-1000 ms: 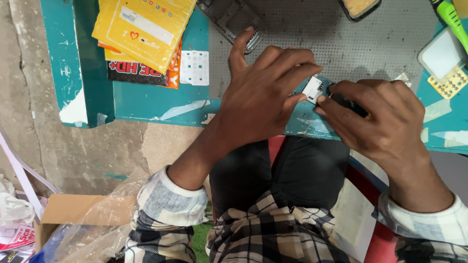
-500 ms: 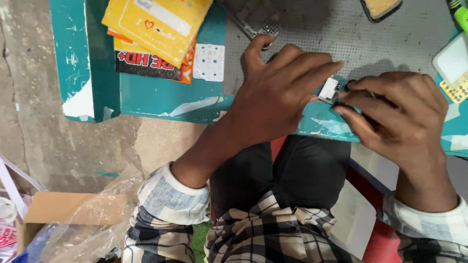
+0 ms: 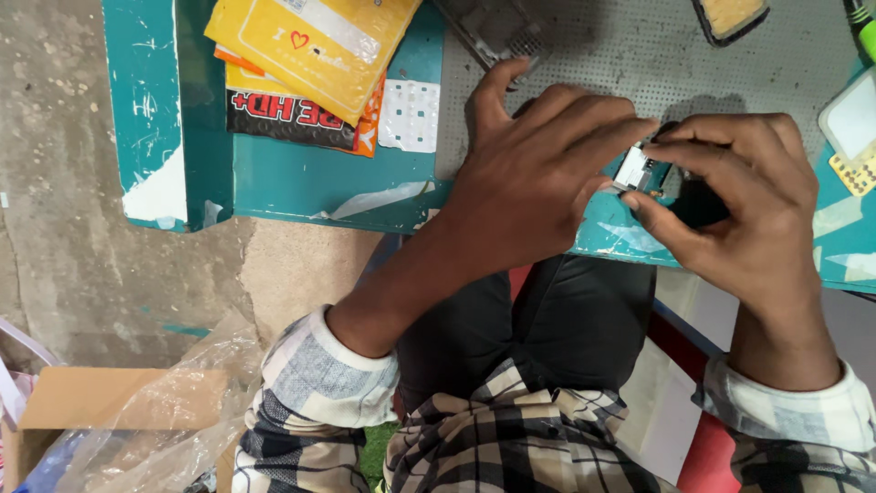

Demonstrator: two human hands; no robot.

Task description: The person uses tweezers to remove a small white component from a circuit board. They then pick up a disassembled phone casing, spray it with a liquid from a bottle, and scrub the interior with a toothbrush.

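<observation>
Both hands meet over the near edge of the teal tabletop (image 3: 301,183), just right of the middle of the view. The left hand (image 3: 534,183) lies palm down with its fingers spread toward one o'clock, and its fingertips pinch the left side of a small silvery part (image 3: 633,171). The right hand (image 3: 744,215) comes in from three o'clock, thumb underneath and forefinger curled over the top, gripping the same little part along with something dark just behind it, which the fingers mostly hide. So the part sits held between the two hands, right above the tabletop's front edge where the paint is scuffed.

A grey perforated mat (image 3: 639,55) covers the tabletop under and beyond the hands. At eleven o'clock from the left hand lies a stack of yellow packets (image 3: 310,46) with a black and orange one beneath, and beside them a small white sheet of dots (image 3: 409,116). At twelve o'clock a dark phone frame (image 3: 488,27) pokes in from the top edge. Off at two o'clock rests a dark-rimmed piece with a tan face (image 3: 730,14), and at the far right a pale screen piece (image 3: 853,114).

Down at seven o'clock, on the floor, a cardboard box (image 3: 82,402) sits under crumpled clear plastic (image 3: 173,420)
</observation>
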